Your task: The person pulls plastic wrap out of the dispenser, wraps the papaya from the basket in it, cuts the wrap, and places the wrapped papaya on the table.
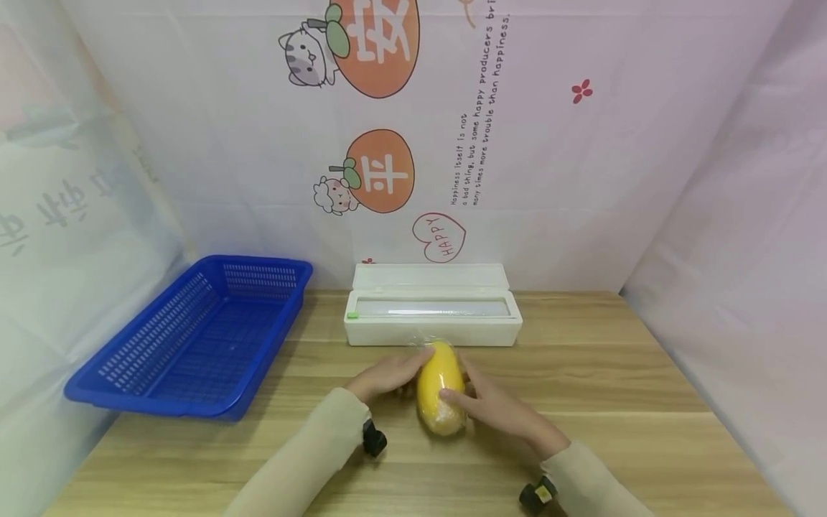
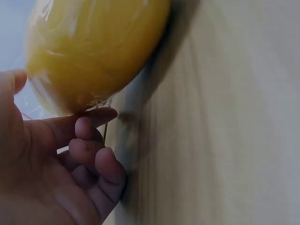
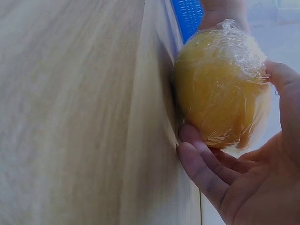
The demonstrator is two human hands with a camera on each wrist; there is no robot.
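An oblong yellow melon-like fruit [image 1: 441,388] wrapped in cling film lies between both hands, low over the wooden table. My left hand [image 1: 395,373] holds its far left end; in the left wrist view the thumb touches the film and the index finger runs under the tip, the other fingers [image 2: 111,168] curled. On the near right side my right hand [image 1: 500,409] grips the fruit, thumb on top and fingers underneath. Bunched film [image 3: 241,47] shows at the near end in the right wrist view. Some loose clear film sticks out at the far end.
Just beyond the fruit stands a white cling film dispenser [image 1: 433,332], lid raised, with a green slider [image 1: 352,315]. A blue plastic basket [image 1: 235,402] sits at the left. Printed cloth [image 1: 549,179] encloses the wooden table [image 1: 620,402] at the back and sides.
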